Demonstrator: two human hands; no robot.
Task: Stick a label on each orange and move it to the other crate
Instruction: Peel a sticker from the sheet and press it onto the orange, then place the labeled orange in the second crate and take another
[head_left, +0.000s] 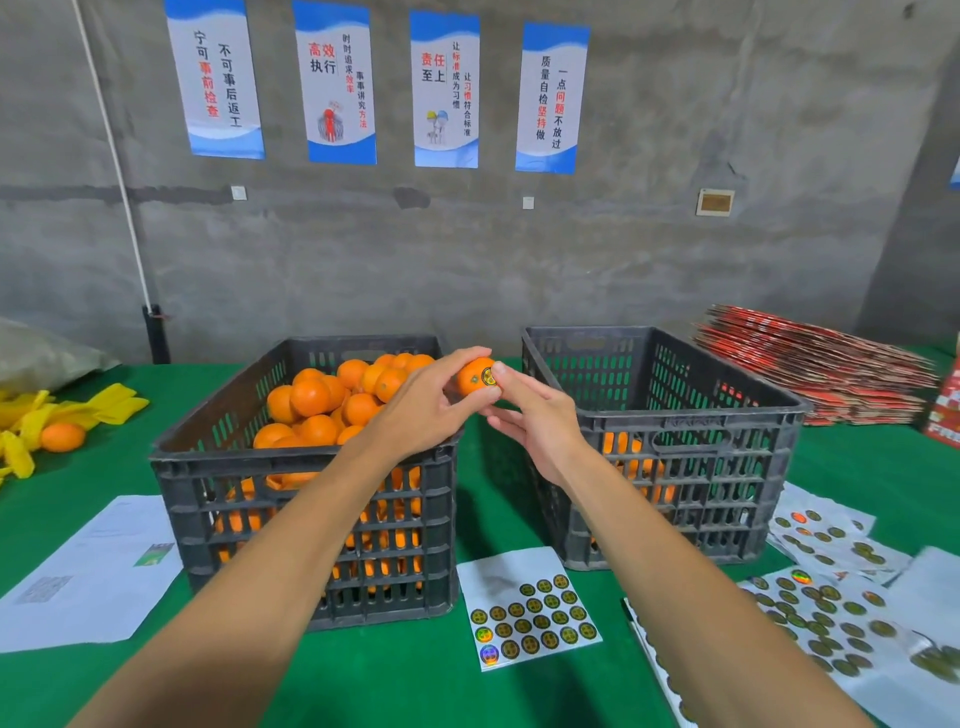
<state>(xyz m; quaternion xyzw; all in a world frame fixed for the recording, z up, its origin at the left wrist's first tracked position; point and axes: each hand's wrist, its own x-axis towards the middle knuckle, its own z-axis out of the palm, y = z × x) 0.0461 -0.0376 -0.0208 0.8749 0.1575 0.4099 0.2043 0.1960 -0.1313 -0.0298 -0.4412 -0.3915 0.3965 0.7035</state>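
Head view: a green table carries two dark slatted crates side by side, and both bare forearms reach over the gap between them. Around the crates lie a white printed paper at left, a sticker sheet in front of the gap with its upper part bare, and more sticker sheets scattered at right, the nearest ones blurred and cut by the frame edge. Yellow netting with a loose orange on it sits at far left; a stack of red cartons lies behind the right crate.

Left hand grips an orange held up over the gap, above crate height. Right hand meets it from the other side — its thumb presses a round label onto the peel while the other fingers curl beneath the fruit, partly hidden.

Left crate is heaped with oranges nearly to its rim. Right crate shows orange fruit only low down, through its slats — how many cannot be told.
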